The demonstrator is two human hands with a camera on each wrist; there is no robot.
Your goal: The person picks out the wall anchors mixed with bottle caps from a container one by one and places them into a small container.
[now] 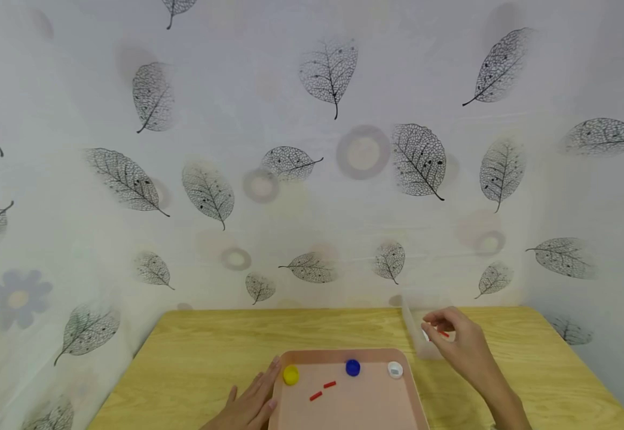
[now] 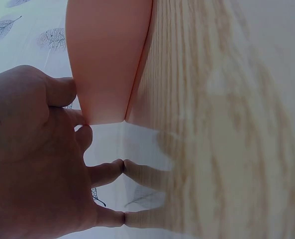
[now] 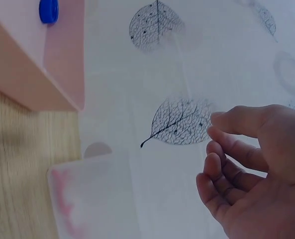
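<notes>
My left hand lies along the left side of a pink tray, fingers spread, thumb at the rim. In the left wrist view, two fingertips touch the tabletop beside the tray wall. My right hand is over a translucent box right of the tray, fingers bent and thumb near the index fingertip. No thing shows between those fingertips in the right wrist view. A red stick and a white piece show at the box, partly behind the hand.
Inside the tray are a yellow cap, a blue cap, a white cap and two red sticks. The tray and box stand on a wooden table. A leaf-patterned wall rises behind it.
</notes>
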